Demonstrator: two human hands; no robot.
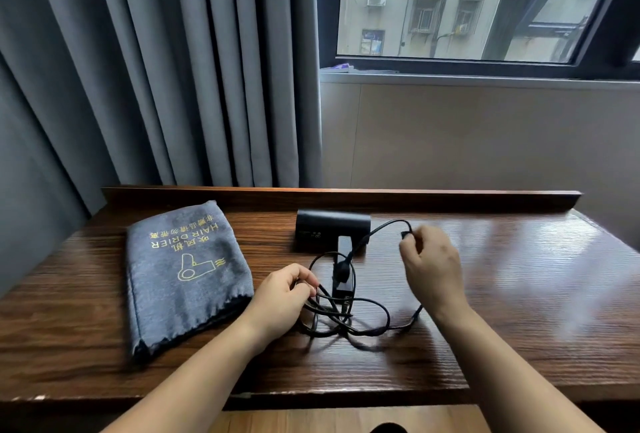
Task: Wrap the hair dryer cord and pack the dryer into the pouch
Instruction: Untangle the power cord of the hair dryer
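Cord loops, tangled just in front of the dryer, were pinched by the left hand and right hand, so knotting was risked if pulled apart.

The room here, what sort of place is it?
Probably a hotel room. A grey pouch printed "HAIR DRIER" lies on a narrow wooden desk beside a black hair dryer, with heavy grey curtains by a window.
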